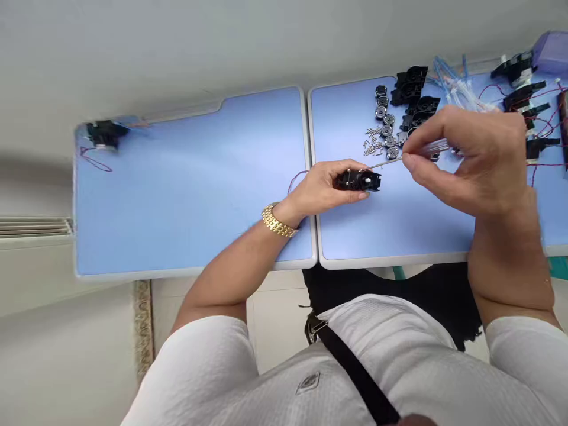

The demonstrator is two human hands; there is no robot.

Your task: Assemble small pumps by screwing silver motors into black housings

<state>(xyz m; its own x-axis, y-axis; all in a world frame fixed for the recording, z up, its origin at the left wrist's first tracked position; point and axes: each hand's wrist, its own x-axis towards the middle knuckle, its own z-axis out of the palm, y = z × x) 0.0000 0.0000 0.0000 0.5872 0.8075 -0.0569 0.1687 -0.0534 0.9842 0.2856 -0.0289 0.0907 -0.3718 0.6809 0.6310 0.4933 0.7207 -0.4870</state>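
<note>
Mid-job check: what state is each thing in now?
Left hand: closed around black unit.
Right hand: pinching screwdriver.
Black unit: held, white stub exposed.
Screwdriver: slanted, tip at black unit.
Screws: loose, scattered.
Round parts: in a rough row.
Gold band: worn.

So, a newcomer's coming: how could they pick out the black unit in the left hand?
Find where the two blue tables meet; look just right. There the left hand grips the black unit. Unlike the other black parts, it's held, with the screwdriver aimed at it.
</note>
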